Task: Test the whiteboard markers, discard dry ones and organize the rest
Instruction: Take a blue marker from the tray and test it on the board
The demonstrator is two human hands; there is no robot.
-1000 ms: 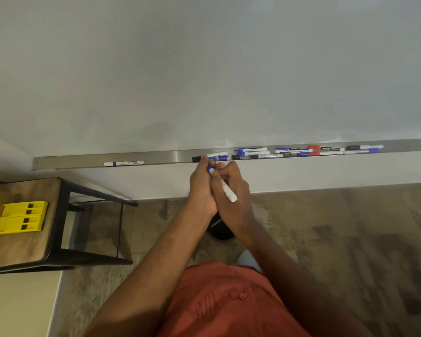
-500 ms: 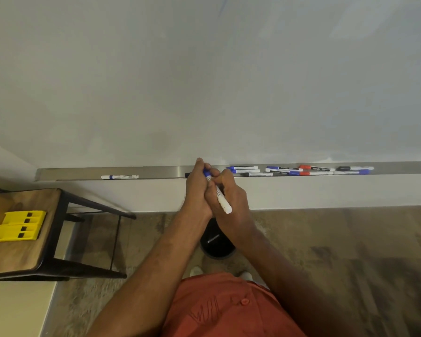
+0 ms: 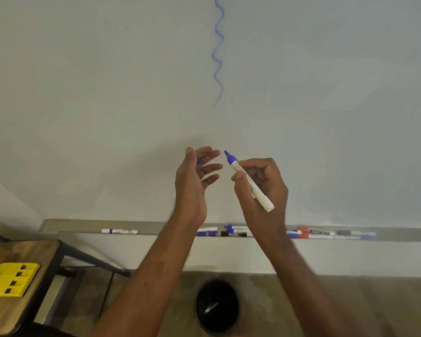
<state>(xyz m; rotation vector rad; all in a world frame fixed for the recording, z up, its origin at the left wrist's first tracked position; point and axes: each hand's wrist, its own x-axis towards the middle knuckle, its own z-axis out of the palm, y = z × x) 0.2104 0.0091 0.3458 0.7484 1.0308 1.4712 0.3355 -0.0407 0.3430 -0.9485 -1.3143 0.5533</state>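
Hands [image 3: 229,176] parted, blue marker [image 3: 249,182] uncapped, label unreadable

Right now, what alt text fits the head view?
The right hand holds an uncapped blue marker before a whiteboard bearing a blue squiggle; the left hand holds its cap. More markers lie on the tray.

Matt whiteboard [image 3: 107,93], seemingly brushed-metal tray [image 3: 156,227], smooth white plastic marker [image 3: 250,183], wood-grain tabletop [image 3: 17,310].

Partly hidden and cut off

The left hand [image 3: 192,181] mostly hides a blue cap [image 3: 198,161]; the squiggle [image 3: 218,52] runs off the top edge.
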